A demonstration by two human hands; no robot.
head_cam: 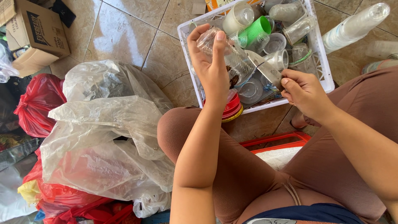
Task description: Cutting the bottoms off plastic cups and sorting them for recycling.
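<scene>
Clear plastic cup [232,58] sat gripped in our left hand [211,68]; our right hand [304,89] clasped a knife [265,68] over the crate [327,79]

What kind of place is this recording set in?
Probably an informal plastic-sorting spot on a tiled floor: a white crate full of used clear cups, bulging plastic bags alongside, and the left hand holding a cup.

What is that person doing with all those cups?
A person sits on a tiled floor. The left hand holds up a clear plastic cup, and the right hand holds a knife with its blade against the cup. Just past the hands stands a white crate full of more clear cups. Big plastic bags lie beside the person's knee.
</scene>
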